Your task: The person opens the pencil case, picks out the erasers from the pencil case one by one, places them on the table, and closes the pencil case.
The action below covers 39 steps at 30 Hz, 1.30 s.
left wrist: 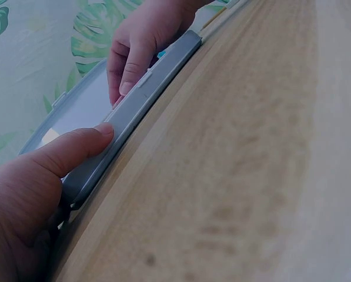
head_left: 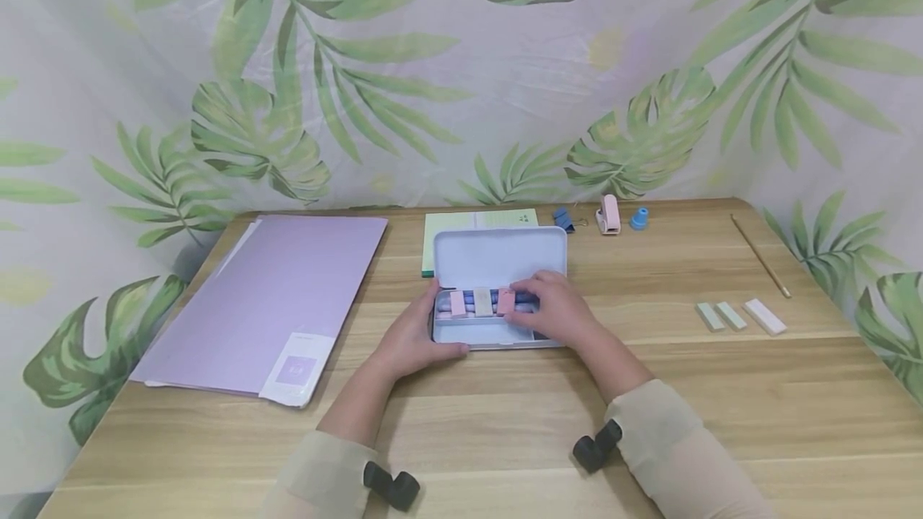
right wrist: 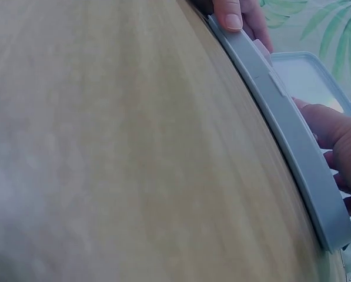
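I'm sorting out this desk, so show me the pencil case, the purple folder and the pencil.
Pencil case [head_left: 499, 258]: head view, inside of its open lid.
Purple folder [head_left: 277, 303]: head view, middle of its cover.
Pencil [head_left: 760, 255]: head view, middle of its shaft.

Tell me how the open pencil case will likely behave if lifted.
The pencil case looks stiff, being straight-edged and flat-sided. Its lid would probably swing, since it stands open. The erasers might slide, as they lie across rounded pens.
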Each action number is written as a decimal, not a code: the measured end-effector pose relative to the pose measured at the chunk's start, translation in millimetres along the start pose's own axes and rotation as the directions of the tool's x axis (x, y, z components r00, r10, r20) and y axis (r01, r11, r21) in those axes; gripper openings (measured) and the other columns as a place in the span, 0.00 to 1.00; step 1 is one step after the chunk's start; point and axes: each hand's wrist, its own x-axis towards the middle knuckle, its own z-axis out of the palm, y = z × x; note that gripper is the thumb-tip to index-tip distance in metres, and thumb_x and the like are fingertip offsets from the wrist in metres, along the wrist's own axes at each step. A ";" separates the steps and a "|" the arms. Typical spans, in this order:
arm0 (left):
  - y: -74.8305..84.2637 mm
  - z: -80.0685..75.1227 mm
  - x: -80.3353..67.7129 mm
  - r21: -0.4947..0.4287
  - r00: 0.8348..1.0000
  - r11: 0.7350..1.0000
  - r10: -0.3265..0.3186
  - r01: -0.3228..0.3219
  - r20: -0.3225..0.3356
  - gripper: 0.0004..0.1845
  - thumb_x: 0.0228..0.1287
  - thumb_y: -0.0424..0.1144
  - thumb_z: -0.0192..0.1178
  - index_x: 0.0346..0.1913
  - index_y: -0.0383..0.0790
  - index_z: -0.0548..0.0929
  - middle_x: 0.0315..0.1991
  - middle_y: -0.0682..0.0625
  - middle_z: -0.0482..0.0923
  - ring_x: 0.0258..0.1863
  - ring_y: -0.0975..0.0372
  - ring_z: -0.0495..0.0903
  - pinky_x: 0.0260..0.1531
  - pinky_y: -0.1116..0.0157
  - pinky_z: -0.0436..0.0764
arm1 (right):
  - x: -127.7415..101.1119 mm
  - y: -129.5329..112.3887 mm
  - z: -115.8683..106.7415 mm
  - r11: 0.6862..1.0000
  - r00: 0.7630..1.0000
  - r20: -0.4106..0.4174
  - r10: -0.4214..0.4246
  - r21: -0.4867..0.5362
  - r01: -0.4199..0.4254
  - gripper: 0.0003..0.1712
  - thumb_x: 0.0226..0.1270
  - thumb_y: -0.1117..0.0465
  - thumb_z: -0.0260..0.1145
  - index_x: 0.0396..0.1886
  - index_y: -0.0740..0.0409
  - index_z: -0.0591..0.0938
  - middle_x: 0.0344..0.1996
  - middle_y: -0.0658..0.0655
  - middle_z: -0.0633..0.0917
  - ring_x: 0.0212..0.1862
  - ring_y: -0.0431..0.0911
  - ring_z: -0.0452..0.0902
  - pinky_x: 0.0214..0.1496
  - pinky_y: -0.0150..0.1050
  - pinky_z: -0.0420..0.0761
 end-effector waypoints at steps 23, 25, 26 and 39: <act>0.9 0.1 0.3 0.009 1.000 1.000 -0.010 0.010 0.009 0.68 0.43 0.59 0.76 0.79 0.44 0.42 0.79 0.42 0.50 0.77 0.48 0.53 0.74 0.49 0.59 | -92.7 121.2 -79.4 0.970 0.949 -0.207 0.238 0.100 -0.222 0.39 0.62 0.37 0.66 0.65 0.55 0.76 0.54 0.68 0.79 0.54 0.61 0.72 0.47 0.57 0.76; 1.1 0.0 0.2 0.011 1.000 1.000 -0.007 0.007 0.009 0.67 0.43 0.59 0.76 0.79 0.43 0.42 0.79 0.42 0.50 0.77 0.48 0.53 0.74 0.49 0.59 | -100.9 131.8 -83.3 0.972 0.945 -0.228 0.236 0.075 -0.225 0.37 0.63 0.39 0.67 0.64 0.57 0.76 0.51 0.68 0.80 0.52 0.61 0.73 0.45 0.55 0.75; 1.0 0.1 0.2 0.012 1.000 1.000 -0.007 0.007 0.009 0.67 0.43 0.59 0.75 0.79 0.43 0.42 0.79 0.42 0.50 0.77 0.48 0.53 0.74 0.49 0.59 | -104.3 136.8 -84.7 0.973 0.942 -0.241 0.233 0.056 -0.226 0.36 0.63 0.40 0.67 0.63 0.58 0.77 0.49 0.68 0.80 0.50 0.60 0.73 0.45 0.54 0.74; 0.9 0.4 0.3 0.013 1.000 1.000 -0.009 0.009 0.007 0.66 0.44 0.58 0.75 0.79 0.43 0.43 0.79 0.43 0.49 0.77 0.49 0.53 0.74 0.49 0.59 | -120.5 160.5 -90.1 0.964 0.949 -0.204 0.239 -0.066 -0.257 0.34 0.64 0.46 0.67 0.59 0.66 0.78 0.32 0.60 0.76 0.36 0.51 0.68 0.36 0.40 0.65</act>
